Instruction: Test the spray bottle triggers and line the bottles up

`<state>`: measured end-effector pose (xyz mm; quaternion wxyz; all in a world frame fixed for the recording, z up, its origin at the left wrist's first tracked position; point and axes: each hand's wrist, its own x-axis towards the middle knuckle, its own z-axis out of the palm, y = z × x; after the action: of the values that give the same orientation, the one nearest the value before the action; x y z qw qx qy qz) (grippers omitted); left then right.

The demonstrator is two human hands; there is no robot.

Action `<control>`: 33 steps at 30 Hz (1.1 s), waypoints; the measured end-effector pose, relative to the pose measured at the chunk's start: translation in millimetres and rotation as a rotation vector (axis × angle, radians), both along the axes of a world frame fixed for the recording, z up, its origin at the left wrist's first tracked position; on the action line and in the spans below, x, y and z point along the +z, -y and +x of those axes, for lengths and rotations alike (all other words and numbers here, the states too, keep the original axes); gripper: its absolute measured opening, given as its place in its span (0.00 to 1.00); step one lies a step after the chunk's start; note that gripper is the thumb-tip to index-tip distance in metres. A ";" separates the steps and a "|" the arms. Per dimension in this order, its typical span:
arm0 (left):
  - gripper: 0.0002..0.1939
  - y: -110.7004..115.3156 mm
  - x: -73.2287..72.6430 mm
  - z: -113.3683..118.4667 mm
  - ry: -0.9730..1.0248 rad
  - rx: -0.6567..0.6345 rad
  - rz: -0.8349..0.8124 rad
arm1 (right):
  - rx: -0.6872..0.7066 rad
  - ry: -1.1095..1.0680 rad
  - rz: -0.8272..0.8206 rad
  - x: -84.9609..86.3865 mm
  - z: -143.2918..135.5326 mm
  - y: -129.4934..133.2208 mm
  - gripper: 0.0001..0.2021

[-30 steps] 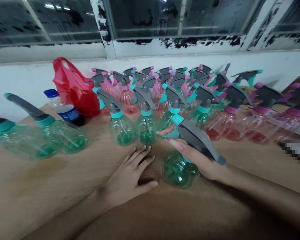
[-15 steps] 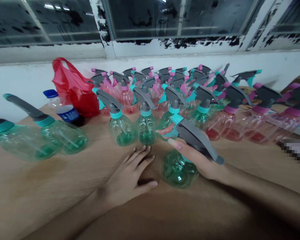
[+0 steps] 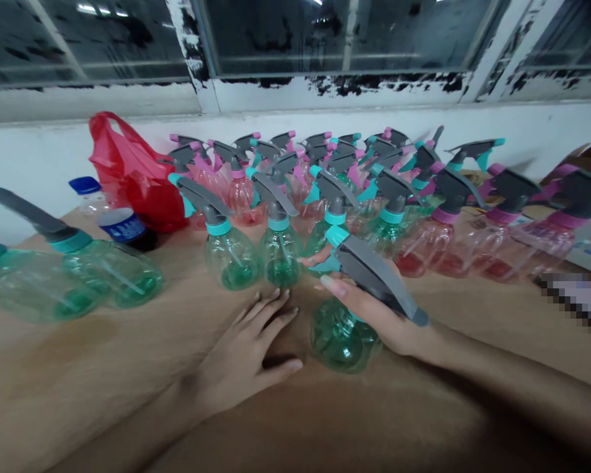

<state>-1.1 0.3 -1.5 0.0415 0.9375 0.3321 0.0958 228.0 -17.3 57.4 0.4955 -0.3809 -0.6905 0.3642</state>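
My right hand (image 3: 369,302) is wrapped round the neck of a green spray bottle (image 3: 342,341) with a grey and teal trigger head, near the table's middle. The bottle's nozzle points up and to the left. Flat on the wooden table (image 3: 142,368), my left hand (image 3: 246,348) lies with its fingers spread, holding nothing, just left of that bottle. Beyond my fingertips stand two upright green spray bottles, one at the left (image 3: 233,259) and one beside it (image 3: 281,256).
Two green spray bottles (image 3: 123,272) lean at the left. A drink bottle (image 3: 123,223) and a red bag (image 3: 152,190) stand behind. Pink spray bottles (image 3: 423,246) and green ones crowd the back; a pixelated item (image 3: 578,299) lies right.
The whole view has shifted slightly, so things appear a little further left. Both hands keep their poses, the right one still round the bottle's neck.
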 end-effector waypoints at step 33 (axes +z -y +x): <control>0.33 2.1 2.5 0.5 -0.027 0.004 -0.021 | -0.008 -0.001 -0.026 1.6 -0.3 0.4 0.12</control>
<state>-0.7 -1.8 1.0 0.0468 0.9375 0.3356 0.0797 227.7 -17.7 59.0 0.4922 -0.3898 -0.6841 0.3712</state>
